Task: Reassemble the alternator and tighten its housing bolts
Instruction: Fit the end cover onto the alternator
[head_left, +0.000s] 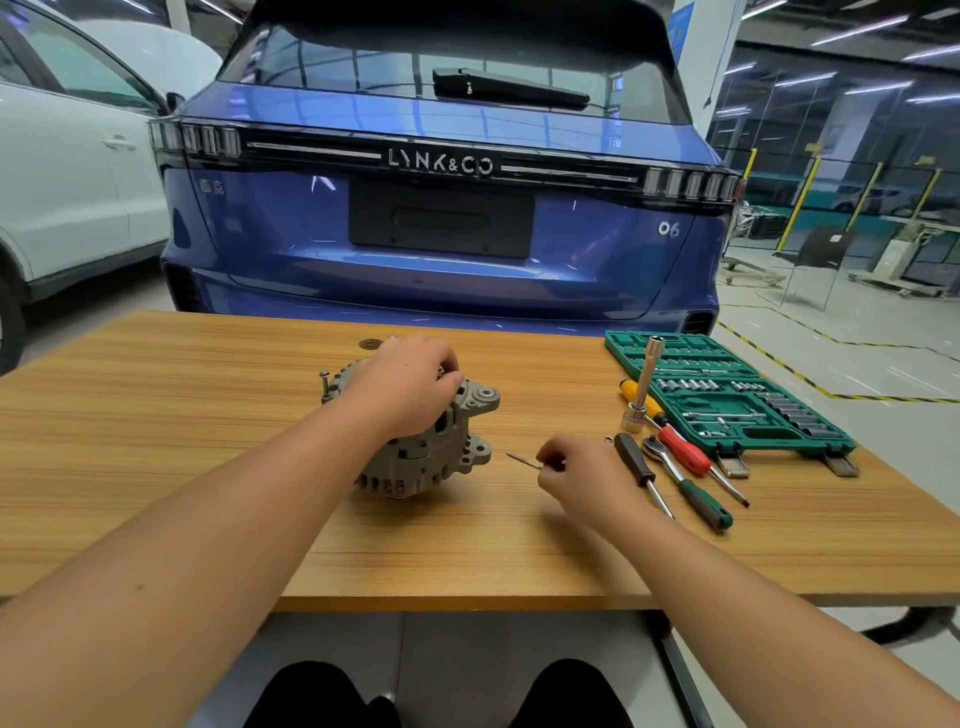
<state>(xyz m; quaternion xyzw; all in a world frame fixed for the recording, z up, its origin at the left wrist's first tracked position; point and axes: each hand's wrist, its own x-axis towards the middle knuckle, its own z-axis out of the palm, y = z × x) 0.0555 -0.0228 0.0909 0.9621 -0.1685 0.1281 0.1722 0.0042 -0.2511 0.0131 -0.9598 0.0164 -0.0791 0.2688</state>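
the alternator (426, 452) sits mid wooden table (208, 415), its top hidden under the left hand (410, 384), which grips it. the right hand (576, 473) pinches a thin bolt (522, 460), maybe a pin. a blue car (441, 218) stands behind.

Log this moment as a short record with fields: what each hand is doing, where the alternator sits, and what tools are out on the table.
left hand: left hand grips the top of the alternator
right hand: right hand pinches a long thin bolt, just right of the alternator
alternator: rests on the wooden table, one bolt standing up at its left edge
tools: open green socket set; upright socket extension; ratchet; red-handled screwdriver; black-handled screwdriver
background: blue car behind the table
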